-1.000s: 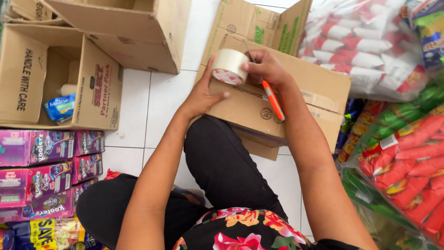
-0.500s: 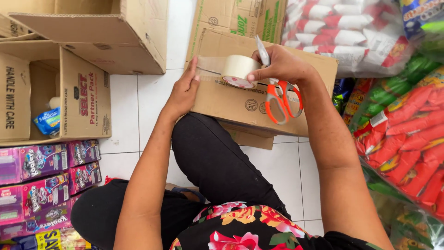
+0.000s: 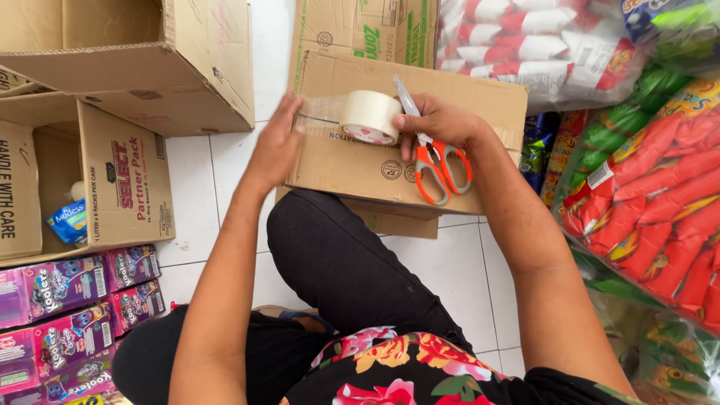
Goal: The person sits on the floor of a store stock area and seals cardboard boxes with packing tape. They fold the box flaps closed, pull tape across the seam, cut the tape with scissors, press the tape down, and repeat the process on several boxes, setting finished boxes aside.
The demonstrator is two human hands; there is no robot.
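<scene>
Head view, looking down over a seated lap in black trousers and a flowered top. Far left, cut off by the edge: purple and pink snack packs (image 3: 71,315) stacked on the floor, print too small and clipped to make out. Above them an open brown carton (image 3: 120,187) on its side with red and black lettering on the flap, a small blue-and-white packet (image 3: 69,221) half hidden inside; over that a larger open carton (image 3: 150,67), its top out of frame. Centre: left hand (image 3: 276,146) laid flat, fingers spread, pressing the pulled-out clear strip onto the top of the cardboard box (image 3: 375,169), which rests against the knee; grasping nothing. Strip itself hard to see against the brown board. Just right of it, roll of clear packing tape (image 3: 369,117) standing on edge on the box top, gripped from the right by the right hand (image 3: 442,124); same hand curled closed around the roll and also carrying orange-handled scissors (image 3: 435,161), loops hanging down below the knuckles, blades pointing up and partly hidden behind the roll. Another flat carton with green print (image 3: 360,30) behind the box, mostly covered. Right side: clear bags of red-and-white packets (image 3: 540,37) at top, green packets (image 3: 622,127) beneath, then red and orange snack packets (image 3: 660,210) in clear plastic, all clipped by the frame.
</scene>
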